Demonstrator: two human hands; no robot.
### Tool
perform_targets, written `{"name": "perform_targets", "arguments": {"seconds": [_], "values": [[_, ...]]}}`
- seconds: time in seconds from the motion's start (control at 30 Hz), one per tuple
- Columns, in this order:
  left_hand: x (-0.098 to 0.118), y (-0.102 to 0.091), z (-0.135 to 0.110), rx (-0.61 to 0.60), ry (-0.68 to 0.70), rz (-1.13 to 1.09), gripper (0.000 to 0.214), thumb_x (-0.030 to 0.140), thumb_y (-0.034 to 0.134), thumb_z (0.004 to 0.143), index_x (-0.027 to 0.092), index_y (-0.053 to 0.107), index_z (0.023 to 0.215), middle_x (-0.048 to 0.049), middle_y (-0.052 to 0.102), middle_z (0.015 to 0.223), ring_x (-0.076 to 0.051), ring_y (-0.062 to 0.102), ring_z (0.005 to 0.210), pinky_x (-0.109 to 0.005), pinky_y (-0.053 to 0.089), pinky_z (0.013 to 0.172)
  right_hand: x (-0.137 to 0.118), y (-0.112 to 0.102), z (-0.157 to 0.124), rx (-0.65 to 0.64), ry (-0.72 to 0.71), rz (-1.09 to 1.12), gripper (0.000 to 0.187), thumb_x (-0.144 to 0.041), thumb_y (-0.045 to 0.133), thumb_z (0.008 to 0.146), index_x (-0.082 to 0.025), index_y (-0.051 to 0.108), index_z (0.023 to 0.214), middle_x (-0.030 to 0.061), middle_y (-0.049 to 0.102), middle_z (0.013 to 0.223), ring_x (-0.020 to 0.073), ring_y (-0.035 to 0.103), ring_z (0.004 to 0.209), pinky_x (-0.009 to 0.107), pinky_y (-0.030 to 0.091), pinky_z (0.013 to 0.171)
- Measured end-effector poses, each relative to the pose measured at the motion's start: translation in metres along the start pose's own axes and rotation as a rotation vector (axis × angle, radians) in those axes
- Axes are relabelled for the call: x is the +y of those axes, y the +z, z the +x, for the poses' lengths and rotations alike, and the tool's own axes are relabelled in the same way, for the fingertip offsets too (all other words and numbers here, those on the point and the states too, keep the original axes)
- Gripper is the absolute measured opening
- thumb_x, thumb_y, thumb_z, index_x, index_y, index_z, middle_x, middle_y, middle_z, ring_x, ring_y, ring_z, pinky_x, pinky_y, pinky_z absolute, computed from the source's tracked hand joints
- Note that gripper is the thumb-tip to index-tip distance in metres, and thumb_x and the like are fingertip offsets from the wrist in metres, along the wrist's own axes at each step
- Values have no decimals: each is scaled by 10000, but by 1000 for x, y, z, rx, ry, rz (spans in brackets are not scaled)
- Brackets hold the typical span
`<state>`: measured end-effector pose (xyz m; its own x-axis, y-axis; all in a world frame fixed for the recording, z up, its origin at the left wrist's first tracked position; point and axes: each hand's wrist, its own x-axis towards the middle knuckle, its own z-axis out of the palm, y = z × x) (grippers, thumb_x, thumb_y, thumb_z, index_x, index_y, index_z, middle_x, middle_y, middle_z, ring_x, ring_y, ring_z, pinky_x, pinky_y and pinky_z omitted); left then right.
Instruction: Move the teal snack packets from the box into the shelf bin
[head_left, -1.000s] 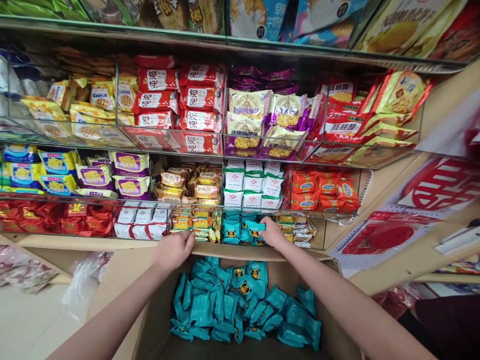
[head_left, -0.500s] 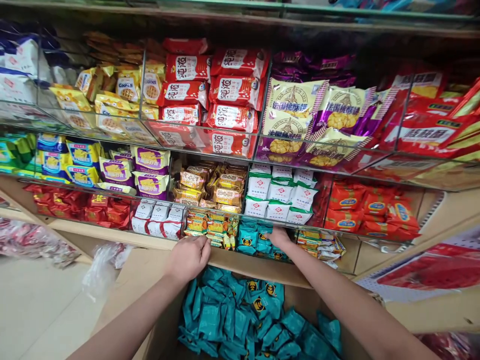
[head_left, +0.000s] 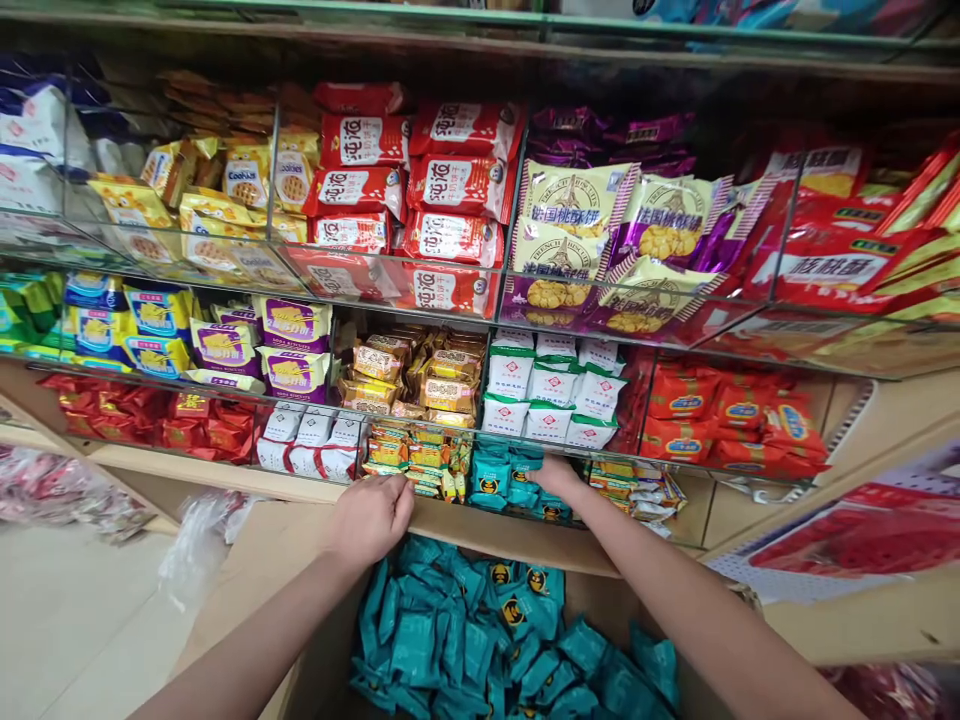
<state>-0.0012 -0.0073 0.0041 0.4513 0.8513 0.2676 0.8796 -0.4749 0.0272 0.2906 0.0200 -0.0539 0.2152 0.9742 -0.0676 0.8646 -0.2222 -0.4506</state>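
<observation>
Many teal packets (head_left: 427, 645) lie in the cardboard box (head_left: 517, 537) below the right hand (head_left: 556, 475), which reaches among matching shelf packets (head_left: 491, 480) (whether it grasps one, I cannot tell). The left hand (head_left: 373, 518) is clenched on the box's edge; white packets (head_left: 551, 387) sit above the right hand.
</observation>
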Motion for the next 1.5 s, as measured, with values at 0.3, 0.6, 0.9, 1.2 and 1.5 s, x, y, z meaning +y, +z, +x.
{"name": "perform_targets", "arguments": {"seconds": [0.3, 0.6, 0.9, 1.2, 1.5], "values": [[-3, 2, 0, 27, 20, 48, 363, 352, 250, 858, 196, 516, 665, -31, 605, 655, -184, 561, 647, -272, 336, 595, 8, -46, -82, -41, -74, 0, 442, -304, 561, 723, -129, 492, 1124, 141, 483, 1198, 243, 423, 1131, 344, 369, 906], [3, -4, -2, 8, -11, 35, 388, 365, 229, 856, 197, 518, 659, -33, 619, 673, -179, 566, 655, -260, 321, 573, 63, 2, -241, 598, -363, 12, 317, -229, 481, 785, -211, 445, 1100, 106, 315, 1305, 271, 320, 1194, 432, 368, 909], [4, -5, -2, 1, -28, 21, 406, 373, 221, 846, 194, 543, 675, -48, 641, 709, -193, 584, 681, -260, 341, 581, 101, 51, -214, 31, 5, -30, 423, -149, 501, 674, -105, 515, 1094, 145, 437, 1245, 227, 388, 1164, 312, 330, 960], [6, -9, -7, 24, 4, 14, 405, 343, 206, 855, 180, 537, 688, -60, 637, 720, -191, 581, 695, -273, 352, 609, 92, 94, -196, 33, 203, -50, 419, -71, 555, 548, -188, 616, 945, 147, 631, 957, 348, 525, 979, 432, 396, 787], [-1, -10, -2, 10, 5, -53, 382, 347, 227, 849, 183, 564, 771, -59, 646, 782, -201, 582, 733, -289, 388, 647, 77, 62, -209, 214, 85, 212, 220, -297, 430, 780, -187, 521, 947, 75, 623, 907, 226, 564, 883, 361, 401, 815]]}}
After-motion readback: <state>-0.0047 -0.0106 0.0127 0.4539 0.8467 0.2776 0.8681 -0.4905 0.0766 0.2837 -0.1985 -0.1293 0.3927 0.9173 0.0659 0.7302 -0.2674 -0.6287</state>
